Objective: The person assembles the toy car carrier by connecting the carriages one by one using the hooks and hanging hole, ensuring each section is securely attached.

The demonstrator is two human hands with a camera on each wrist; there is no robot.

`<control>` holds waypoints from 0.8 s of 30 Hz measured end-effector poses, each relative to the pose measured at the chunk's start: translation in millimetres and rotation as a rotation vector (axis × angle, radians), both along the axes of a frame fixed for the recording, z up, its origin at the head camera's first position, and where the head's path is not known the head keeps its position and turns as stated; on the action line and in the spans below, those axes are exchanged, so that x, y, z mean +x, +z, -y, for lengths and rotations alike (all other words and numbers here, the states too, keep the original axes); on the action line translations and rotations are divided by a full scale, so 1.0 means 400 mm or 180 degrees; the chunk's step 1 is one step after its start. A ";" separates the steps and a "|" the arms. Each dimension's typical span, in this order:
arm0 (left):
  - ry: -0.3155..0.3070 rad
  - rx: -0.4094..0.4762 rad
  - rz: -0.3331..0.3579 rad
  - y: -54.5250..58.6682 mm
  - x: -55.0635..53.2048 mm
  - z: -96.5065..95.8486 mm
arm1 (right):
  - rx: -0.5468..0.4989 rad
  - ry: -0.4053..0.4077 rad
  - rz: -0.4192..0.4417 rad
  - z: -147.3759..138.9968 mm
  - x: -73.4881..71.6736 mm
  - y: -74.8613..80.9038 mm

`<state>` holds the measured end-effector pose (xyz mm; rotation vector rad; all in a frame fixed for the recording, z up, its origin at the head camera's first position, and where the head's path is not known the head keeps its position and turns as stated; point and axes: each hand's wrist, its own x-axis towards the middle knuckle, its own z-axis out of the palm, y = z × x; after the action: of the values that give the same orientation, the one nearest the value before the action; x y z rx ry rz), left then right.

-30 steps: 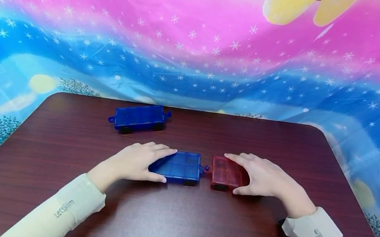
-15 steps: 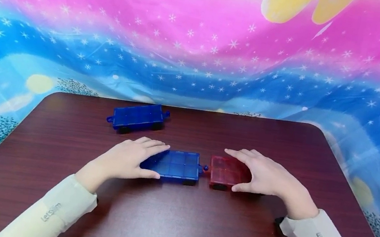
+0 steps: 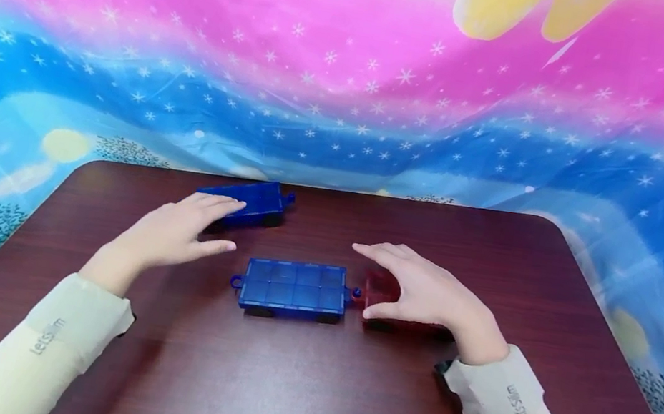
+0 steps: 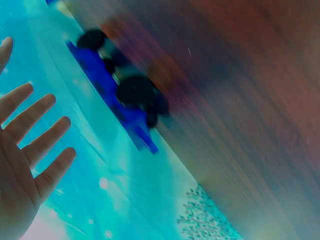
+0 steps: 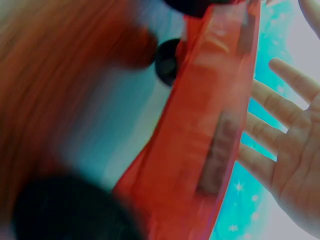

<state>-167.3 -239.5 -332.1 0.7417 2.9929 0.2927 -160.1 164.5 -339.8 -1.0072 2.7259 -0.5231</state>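
Observation:
A translucent blue toy train car [image 3: 293,288] with black wheels stands mid-table, hooked at its right end to a red toy train car [image 3: 381,287]. My right hand [image 3: 423,287] is over the red car with fingers spread, hiding much of it; in the right wrist view the red car's side [image 5: 200,120] fills the middle, fingers behind it. My left hand [image 3: 172,229], fingers straight and thumb apart, overlaps the left end of a second blue toy train car [image 3: 254,202] at the back. The left wrist view shows that car [image 4: 107,85] away from the spread fingers [image 4: 47,142].
The brown wooden table [image 3: 277,387] has rounded far corners. Just beyond its back edge hangs a pink and blue cloth [image 3: 350,94] with snowflakes, which also runs along both sides.
My left hand has left the middle blue car and moved left and back to the rear blue car. My right hand has shifted left over the red car. The cars look unmoved.

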 end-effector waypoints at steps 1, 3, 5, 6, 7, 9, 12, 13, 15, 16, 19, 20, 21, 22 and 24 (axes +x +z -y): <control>0.0024 -0.0004 0.0021 0.002 -0.010 0.008 | -0.0025 0.0053 0.0000 0.010 -0.004 0.000; 0.0074 -0.0008 0.0064 0.004 -0.031 0.020 | -0.0067 0.0160 0.0021 0.031 -0.011 -0.002; 0.0107 -0.0011 0.0092 0.003 -0.052 0.028 | -0.0103 0.0255 0.0059 0.050 -0.016 -0.005; 0.0122 -0.0013 0.0101 0.001 -0.063 0.031 | -0.0108 0.0284 0.0089 0.060 -0.018 -0.007; 0.0136 -0.0006 0.0113 0.000 -0.074 0.033 | -0.0114 0.0327 0.0108 0.069 -0.020 -0.009; 0.0172 0.0004 0.0144 -0.005 -0.094 0.037 | -0.0103 0.0373 0.0168 0.087 -0.023 -0.014; 0.0215 0.0015 0.0244 -0.018 -0.117 0.045 | -0.0047 0.0419 0.0243 0.113 -0.023 -0.022; 0.0225 0.0029 0.0280 -0.022 -0.123 0.047 | -0.0018 0.0437 0.0253 0.121 -0.023 -0.024; 0.0243 0.0055 0.0346 -0.031 -0.136 0.052 | 0.0038 0.0464 0.0282 0.135 -0.021 -0.025; 0.0241 0.0075 0.0363 -0.035 -0.142 0.054 | 0.0066 0.0478 0.0294 0.142 -0.020 -0.025; 0.0252 0.0136 0.0410 -0.043 -0.158 0.058 | 0.0115 0.0541 0.0303 0.159 -0.016 -0.025; 0.0264 0.0149 0.0431 -0.044 -0.162 0.057 | 0.0114 0.0563 0.0306 0.164 -0.015 -0.025; 0.0275 0.0163 0.0455 -0.045 -0.166 0.057 | 0.0112 0.0589 0.0299 0.169 -0.014 -0.026; 0.0280 0.0171 0.0475 -0.046 -0.169 0.056 | 0.0104 0.0614 0.0288 0.172 -0.013 -0.027; 0.0311 0.0180 0.0540 -0.049 -0.175 0.054 | 0.0079 0.0661 0.0265 0.180 -0.011 -0.030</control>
<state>-237.1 -261.1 -351.7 0.5454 2.8748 0.4235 -164.5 92.7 -351.8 -1.2157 2.5117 -0.4821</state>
